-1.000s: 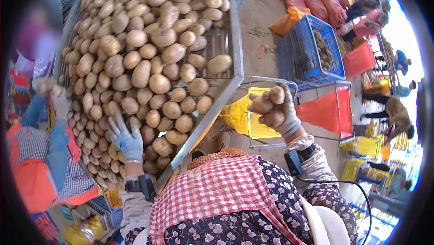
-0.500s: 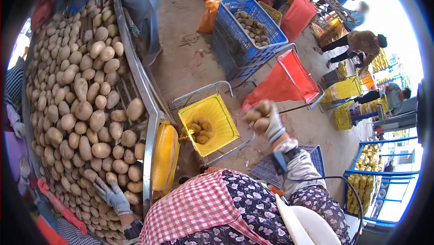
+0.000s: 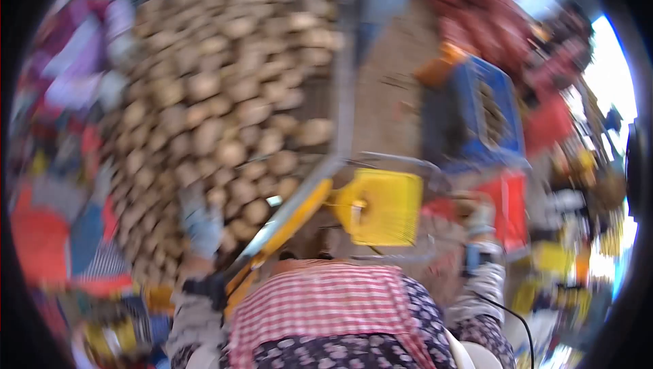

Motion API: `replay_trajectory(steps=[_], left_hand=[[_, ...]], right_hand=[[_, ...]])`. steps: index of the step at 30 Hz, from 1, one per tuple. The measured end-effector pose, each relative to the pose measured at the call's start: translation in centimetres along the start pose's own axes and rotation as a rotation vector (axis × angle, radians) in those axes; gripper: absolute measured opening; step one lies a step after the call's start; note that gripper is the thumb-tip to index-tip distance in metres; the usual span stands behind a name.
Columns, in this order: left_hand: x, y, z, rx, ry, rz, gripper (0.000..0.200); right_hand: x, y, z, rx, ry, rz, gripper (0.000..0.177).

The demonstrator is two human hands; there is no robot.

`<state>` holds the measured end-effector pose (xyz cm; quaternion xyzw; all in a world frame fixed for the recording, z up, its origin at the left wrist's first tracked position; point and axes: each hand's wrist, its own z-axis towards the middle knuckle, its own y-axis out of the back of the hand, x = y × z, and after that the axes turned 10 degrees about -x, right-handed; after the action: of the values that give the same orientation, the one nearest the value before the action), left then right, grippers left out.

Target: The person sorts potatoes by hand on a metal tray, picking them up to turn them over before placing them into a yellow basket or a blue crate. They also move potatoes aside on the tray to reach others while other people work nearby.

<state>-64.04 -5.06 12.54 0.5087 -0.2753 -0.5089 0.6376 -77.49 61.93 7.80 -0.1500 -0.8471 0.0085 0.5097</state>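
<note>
The whole view is smeared by motion. My left hand, in a blue glove, lies on the heap of potatoes on the sorting table, close to its metal rim. My right hand, in a grey glove, is raised to the right of the yellow basket, in front of the red bag. The blur hides what either hand holds. My checked apron fills the bottom of the view.
A blue crate with potatoes stands on the dirt floor beyond the yellow basket. Red sacks lie at the back. Other people in colourful sleeves stand along the table's left side. More yellow crates are at the right.
The camera swung back toward the table, so the heap fills the left again. My right hand dropped lower, beside the yellow basket and red bag. My left hand stays on the potatoes.
</note>
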Motion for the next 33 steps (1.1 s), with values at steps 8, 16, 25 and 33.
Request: replay_trajectory(steps=[8,16,25,33], left_hand=[[2.0,2.1,-6.3,-0.102,0.287,0.195,0.075],[6.3,2.1,-4.7,-0.093,0.389,0.16,0.079],[12.6,4.6,-10.6,-0.432,0.681,-0.372,0.053],[9.3,10.0,-13.2,-0.514,0.857,-0.623,0.064]], right_hand=[[14.4,-5.1,9.3,-0.539,0.219,0.328,0.042],[1.0,-35.3,-3.5,0.324,0.749,-0.452,0.041],[-8.6,-50.3,-12.7,0.976,1.394,-1.321,0.09],[-9.8,-50.5,-12.2,0.928,1.582,-1.139,0.088]])
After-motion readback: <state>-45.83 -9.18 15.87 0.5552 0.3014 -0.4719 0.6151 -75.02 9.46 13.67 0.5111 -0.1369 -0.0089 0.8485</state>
